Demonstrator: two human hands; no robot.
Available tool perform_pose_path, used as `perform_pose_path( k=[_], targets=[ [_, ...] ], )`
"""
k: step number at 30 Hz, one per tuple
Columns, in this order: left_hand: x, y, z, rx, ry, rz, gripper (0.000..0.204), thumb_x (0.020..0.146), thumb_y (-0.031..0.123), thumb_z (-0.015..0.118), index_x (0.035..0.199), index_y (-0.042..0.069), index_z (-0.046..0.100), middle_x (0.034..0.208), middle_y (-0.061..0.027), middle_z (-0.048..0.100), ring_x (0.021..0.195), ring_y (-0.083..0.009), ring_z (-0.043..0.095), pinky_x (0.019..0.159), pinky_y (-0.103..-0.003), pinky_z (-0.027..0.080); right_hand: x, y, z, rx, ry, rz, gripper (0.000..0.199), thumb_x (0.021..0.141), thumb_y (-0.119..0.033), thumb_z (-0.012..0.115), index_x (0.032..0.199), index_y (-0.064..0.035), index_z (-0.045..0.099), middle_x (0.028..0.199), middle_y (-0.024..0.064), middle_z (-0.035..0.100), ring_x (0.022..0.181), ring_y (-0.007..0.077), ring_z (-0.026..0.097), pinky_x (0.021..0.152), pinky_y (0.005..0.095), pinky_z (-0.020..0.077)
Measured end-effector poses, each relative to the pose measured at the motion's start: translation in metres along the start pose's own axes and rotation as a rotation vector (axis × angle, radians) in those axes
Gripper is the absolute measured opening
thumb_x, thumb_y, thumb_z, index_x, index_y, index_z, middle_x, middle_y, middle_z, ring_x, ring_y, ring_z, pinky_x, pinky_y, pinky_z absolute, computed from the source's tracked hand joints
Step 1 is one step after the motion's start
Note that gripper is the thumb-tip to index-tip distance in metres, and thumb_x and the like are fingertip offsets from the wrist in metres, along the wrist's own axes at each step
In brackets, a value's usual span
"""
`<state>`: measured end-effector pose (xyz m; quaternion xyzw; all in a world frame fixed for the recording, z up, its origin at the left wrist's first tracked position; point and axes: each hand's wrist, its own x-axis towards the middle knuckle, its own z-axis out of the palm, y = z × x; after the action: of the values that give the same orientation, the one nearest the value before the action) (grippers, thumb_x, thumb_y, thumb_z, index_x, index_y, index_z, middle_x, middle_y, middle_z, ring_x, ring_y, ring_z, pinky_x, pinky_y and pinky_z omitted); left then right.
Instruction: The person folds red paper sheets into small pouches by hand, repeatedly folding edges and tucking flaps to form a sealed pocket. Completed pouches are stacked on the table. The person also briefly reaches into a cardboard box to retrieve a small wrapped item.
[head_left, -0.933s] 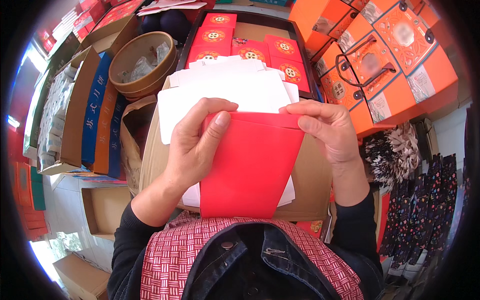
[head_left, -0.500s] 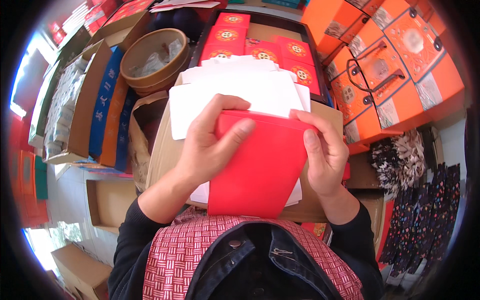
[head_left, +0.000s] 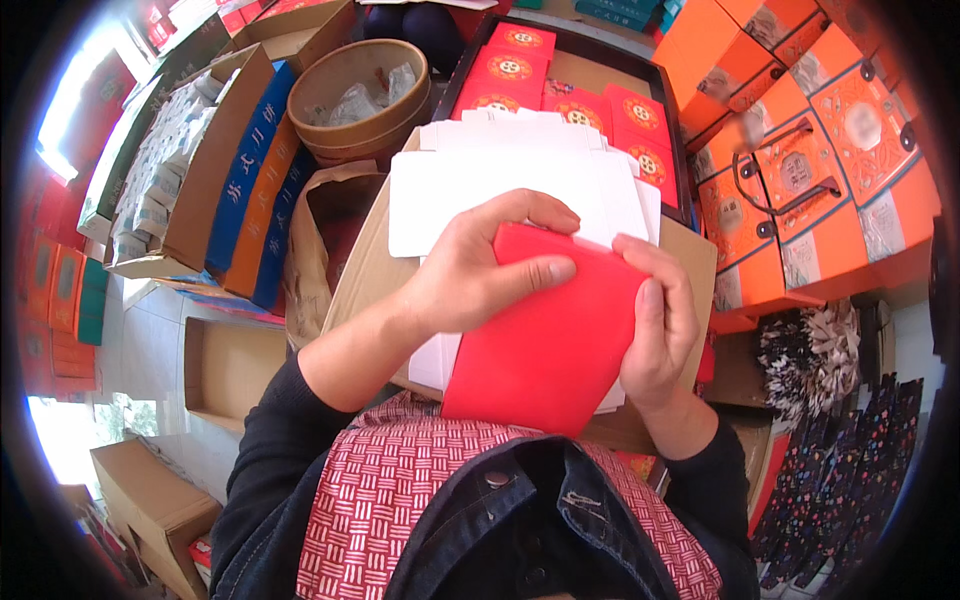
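Note:
A plain red cardboard box (head_left: 550, 330) is tilted between my two hands, its near end against my apron. My left hand (head_left: 500, 260) grips the far left corner, thumb lying on the red face and fingers bent over the far edge. At the far right corner my right hand (head_left: 660, 320) is curled round the side, its index finger on the top edge and its thumb along the side. Under and beyond the box lie white flat card blanks (head_left: 520, 180) with tabbed edges, stacked on a brown carton (head_left: 690, 260). The box's underside is hidden.
A black-rimmed tray (head_left: 683, 190) beyond the blanks holds red printed boxes (head_left: 640, 115). Orange gift boxes (head_left: 800, 170) are stacked at the right, above dark floral strips (head_left: 840, 470). To the left stand a round tub (head_left: 350, 140) and a carton of small white packets (head_left: 165, 170).
The whole view has shifted, so the surroundings sit farther right. The red box has turned slightly clockwise, and my left fingers reach farther along its far edge. Both hands keep their grip.

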<state>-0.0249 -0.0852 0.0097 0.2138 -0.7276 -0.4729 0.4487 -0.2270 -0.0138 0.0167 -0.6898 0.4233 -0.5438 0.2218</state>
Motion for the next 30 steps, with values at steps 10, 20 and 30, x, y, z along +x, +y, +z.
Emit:
perform_pose_path(
  k=[10,20,30],
  targets=[
    [0.03,-0.011,-0.003,-0.674,0.222,-0.643,0.015,0.087,0.01,0.062,0.098,0.0,0.06,0.089,-0.0111,0.065,0.076,-0.0145,0.065,0.065,-0.025,0.056,0.043,0.055,-0.041,-0.56,-0.344,-0.597,0.052,0.075,-0.01,0.069,0.124,-0.0104,0.056,0.132,0.0068,0.054,0.128,0.0318,0.045,0.108,0.0483,0.0306],
    [0.047,-0.012,0.009,-0.467,0.284,-0.35,0.053,0.099,0.051,0.033,0.116,0.003,0.047,0.097,-0.0097,0.061,0.076,-0.0164,0.058,0.06,-0.032,0.049,0.063,0.062,-0.034,0.489,-0.266,0.388,0.035,0.082,-0.016,0.072,0.111,-0.0028,0.056,0.092,0.0068,0.066,0.082,0.0167,0.065,0.072,0.0304,0.0554],
    [0.122,-0.077,-0.005,-0.516,0.295,-0.603,0.042,0.098,0.038,0.045,0.11,-0.002,0.047,0.094,-0.0121,0.059,0.075,-0.0179,0.057,0.055,-0.029,0.049,0.122,0.097,-0.021,0.682,0.069,0.666,0.046,0.086,-0.016,0.067,0.126,-0.0077,0.045,0.119,0.0089,0.056,0.104,0.0234,0.06,0.076,0.0484,0.0568]
  ],
)
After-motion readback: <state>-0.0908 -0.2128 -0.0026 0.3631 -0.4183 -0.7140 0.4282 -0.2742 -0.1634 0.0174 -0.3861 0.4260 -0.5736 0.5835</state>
